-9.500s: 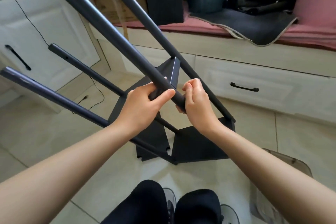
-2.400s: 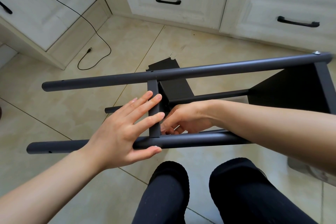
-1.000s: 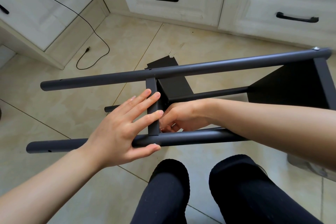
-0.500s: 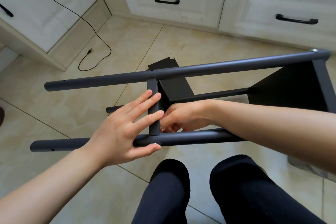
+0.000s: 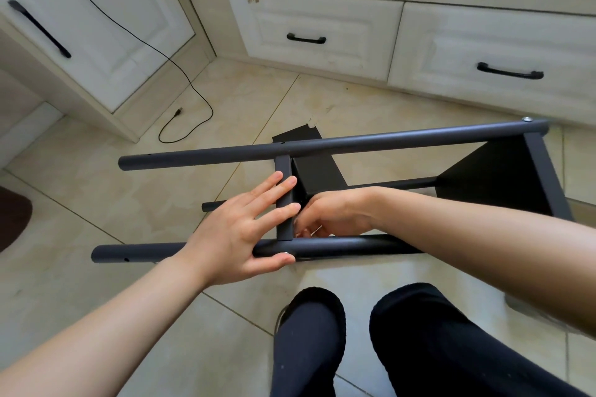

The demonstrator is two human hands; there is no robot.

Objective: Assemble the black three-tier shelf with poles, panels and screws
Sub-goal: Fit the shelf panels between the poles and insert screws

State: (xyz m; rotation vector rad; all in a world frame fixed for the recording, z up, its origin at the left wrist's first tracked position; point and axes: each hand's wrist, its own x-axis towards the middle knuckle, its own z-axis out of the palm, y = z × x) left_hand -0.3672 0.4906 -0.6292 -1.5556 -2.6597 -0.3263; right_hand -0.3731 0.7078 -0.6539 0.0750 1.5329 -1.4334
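Black metal three-tier shelf frame (image 5: 419, 151) lies sideways on beige floor tiles (image 5: 96, 203) before black-trousered knees (image 5: 322, 332), left hand (image 5: 238, 235) flat, fingers spread on its near pole (image 5: 135, 253) and middle panel (image 5: 317, 176), right hand (image 5: 335, 213) curled behind, grip unclear, cream drawers (image 5: 316, 32) beyond; no legible writing.

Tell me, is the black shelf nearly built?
About halfway. Done: the end panel is screwed to the poles. In hand: the left hand presses the middle panel while the right hand works at its joint. Left: the poles' free ends lack a panel.
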